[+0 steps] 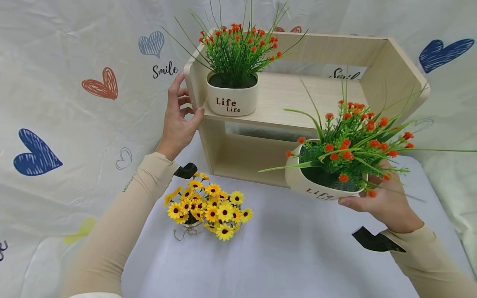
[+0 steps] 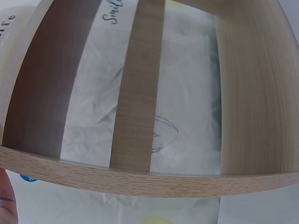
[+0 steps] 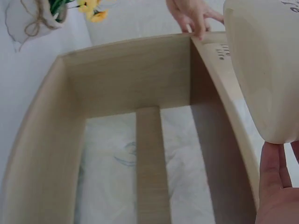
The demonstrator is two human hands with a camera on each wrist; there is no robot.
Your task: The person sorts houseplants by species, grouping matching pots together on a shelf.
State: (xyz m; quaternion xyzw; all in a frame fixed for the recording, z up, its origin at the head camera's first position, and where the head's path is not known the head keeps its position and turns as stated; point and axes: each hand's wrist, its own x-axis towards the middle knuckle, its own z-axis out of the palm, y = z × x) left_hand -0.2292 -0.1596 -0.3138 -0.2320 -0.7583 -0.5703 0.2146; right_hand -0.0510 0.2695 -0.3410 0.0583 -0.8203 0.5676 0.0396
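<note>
My right hand (image 1: 387,203) grips a white oval flowerpot (image 1: 309,178) marked "Life", full of green leaves and small orange-red flowers. It is tilted, in front of the wooden shelf's (image 1: 309,101) right part; the thumb is at its front and the other fingers are partly hidden. In the right wrist view, fingertips touch the base of this flowerpot (image 3: 266,70). My left hand (image 1: 177,116) holds the shelf's left side, thumb at the front edge and bent fingers along the outer panel. A matching flowerpot (image 1: 232,99) stands upright at the left of the upper board.
Yellow flowers (image 1: 212,207) in a small pot tied with twine stand on the white table (image 1: 275,248), before the shelf's left part. The lower compartment (image 1: 253,159) is open at the front. Behind hangs a pale cloth (image 1: 74,54) printed with hearts.
</note>
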